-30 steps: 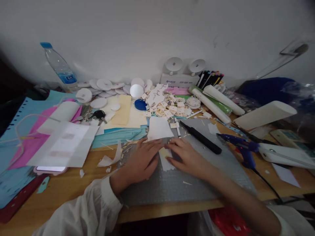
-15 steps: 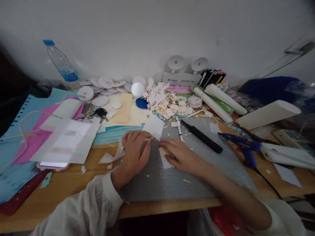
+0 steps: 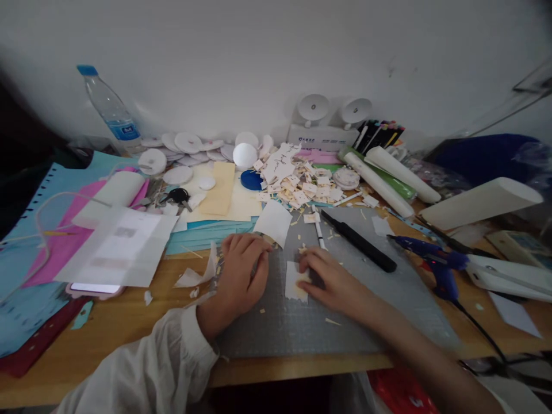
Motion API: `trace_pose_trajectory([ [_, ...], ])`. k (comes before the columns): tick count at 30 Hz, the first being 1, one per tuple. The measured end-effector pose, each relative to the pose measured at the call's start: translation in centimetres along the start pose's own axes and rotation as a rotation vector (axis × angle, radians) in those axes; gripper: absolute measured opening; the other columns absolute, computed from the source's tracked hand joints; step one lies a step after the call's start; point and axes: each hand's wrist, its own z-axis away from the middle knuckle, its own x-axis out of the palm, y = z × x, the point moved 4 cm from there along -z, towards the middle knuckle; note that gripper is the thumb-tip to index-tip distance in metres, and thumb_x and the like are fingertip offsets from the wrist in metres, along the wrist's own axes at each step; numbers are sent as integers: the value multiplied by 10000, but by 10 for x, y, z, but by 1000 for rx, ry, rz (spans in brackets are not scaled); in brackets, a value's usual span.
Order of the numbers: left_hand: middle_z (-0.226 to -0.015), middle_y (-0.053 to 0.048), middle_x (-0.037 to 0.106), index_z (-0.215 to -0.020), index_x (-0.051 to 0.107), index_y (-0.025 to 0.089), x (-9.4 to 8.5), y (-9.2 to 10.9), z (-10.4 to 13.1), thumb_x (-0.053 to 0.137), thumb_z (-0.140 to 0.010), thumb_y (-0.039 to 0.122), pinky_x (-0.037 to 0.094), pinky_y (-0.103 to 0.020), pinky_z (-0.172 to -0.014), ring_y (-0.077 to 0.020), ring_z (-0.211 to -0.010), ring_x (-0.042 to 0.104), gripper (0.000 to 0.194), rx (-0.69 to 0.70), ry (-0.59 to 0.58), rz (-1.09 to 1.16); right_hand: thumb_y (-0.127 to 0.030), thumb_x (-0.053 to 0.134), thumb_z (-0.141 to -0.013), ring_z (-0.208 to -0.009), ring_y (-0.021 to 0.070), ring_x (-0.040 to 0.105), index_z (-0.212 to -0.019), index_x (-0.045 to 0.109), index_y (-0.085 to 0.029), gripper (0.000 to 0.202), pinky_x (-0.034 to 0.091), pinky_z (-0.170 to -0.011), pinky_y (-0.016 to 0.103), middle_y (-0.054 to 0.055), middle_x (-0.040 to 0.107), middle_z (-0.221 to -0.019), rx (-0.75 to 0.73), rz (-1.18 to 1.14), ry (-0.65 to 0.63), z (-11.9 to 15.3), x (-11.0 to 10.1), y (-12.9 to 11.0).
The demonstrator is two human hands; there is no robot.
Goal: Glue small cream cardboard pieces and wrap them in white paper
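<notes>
My left hand [image 3: 242, 265] rests over the left part of the grey cutting mat [image 3: 276, 330], its fingers bent and closed. Near its fingertips is the lower edge of a curled white paper piece [image 3: 276, 221]; what the fingertips hold, if anything, is hidden. My right hand [image 3: 334, 276] is curled over a small white paper piece [image 3: 295, 282] with a ragged lower edge. Its thumb and fingertips bend in at the paper's right side, where a yellowish patch shows. Whatever lies between them is too small to name. A white pen [image 3: 319, 233] lies behind this hand.
A black cutter-like tool [image 3: 360, 241] lies on the mat, with a blue glue gun [image 3: 431, 259] and its cord to the right. Behind is a heap of small cream cards [image 3: 302, 187]. A phone [image 3: 97, 289] under white paper [image 3: 129, 244] and a bottle [image 3: 110, 109] stand left.
My right hand has drawn slightly to the right, uncovering more of the small white paper piece. My left hand stays nearly in place. The whole view has shifted a little.
</notes>
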Motion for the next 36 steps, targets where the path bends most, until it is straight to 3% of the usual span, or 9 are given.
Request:
trace_pose_trajectory([
  [5,-989,-42,601,-951,558,204,2,0,1,415,-875,113,301,-394,-894,-201,-976,513,187,11,-4,6,-157,587,-815,-812,163,519,-1043,512,-181,241,425,-726,296,49,529,-961,176,-110,42,6,7,5],
  [9,-984,-40,597,-954,553,203,2,-1,0,414,-874,105,303,-398,-897,-200,-973,513,187,10,-7,2,-182,603,-780,-649,133,480,-832,536,-190,86,355,-583,264,-22,515,-715,265,-174,-26,0,10,8],
  [12,-967,-48,599,-932,556,193,1,0,-1,425,-867,115,329,-404,-875,-211,-955,511,166,10,-24,20,-260,576,-807,-590,112,455,-710,474,-202,152,336,-535,249,-47,470,-641,295,-342,-22,-1,9,6],
  [16,-1007,-66,611,-987,564,187,7,3,0,486,-861,173,382,-408,-902,-223,-998,523,149,12,-165,184,-398,595,-802,-600,112,544,-829,470,-213,225,440,-549,253,-35,557,-717,385,-778,61,3,11,0],
  [19,-1071,-79,611,-1113,523,190,18,4,3,591,-826,229,459,-355,-875,-199,-986,571,297,-72,-279,462,-418,623,-795,-624,123,603,-841,474,-217,254,472,-584,257,-19,626,-712,390,-883,91,4,13,-8],
  [23,-864,-24,622,-1112,508,198,29,3,6,627,-800,224,516,-280,-703,-149,-766,611,335,-277,-334,742,-464,592,-818,-551,113,580,-863,510,-205,275,448,-520,243,-3,646,-669,369,-896,30,6,14,-12],
  [27,-635,55,534,-1082,512,190,30,4,7,638,-778,203,451,-221,-538,-103,-558,525,329,-366,-355,740,-469,588,-814,-506,95,524,-874,528,-198,284,389,-474,221,-26,602,-624,412,-769,-8,11,12,-5],
  [32,-569,78,517,-1097,490,187,31,3,10,590,-799,202,412,-210,-497,-97,-488,513,314,-345,-393,669,-516,551,-814,-432,75,338,-644,473,-202,365,217,-410,221,-82,360,-484,416,-548,-37,11,8,8],
  [36,-572,58,546,-1068,535,218,35,-1,13,492,-864,221,379,-216,-496,-114,-506,538,209,-209,-449,327,-526,470,-859,-428,82,324,-609,547,-184,431,211,-414,224,-69,344,-472,414,-458,-138,5,11,17],
])
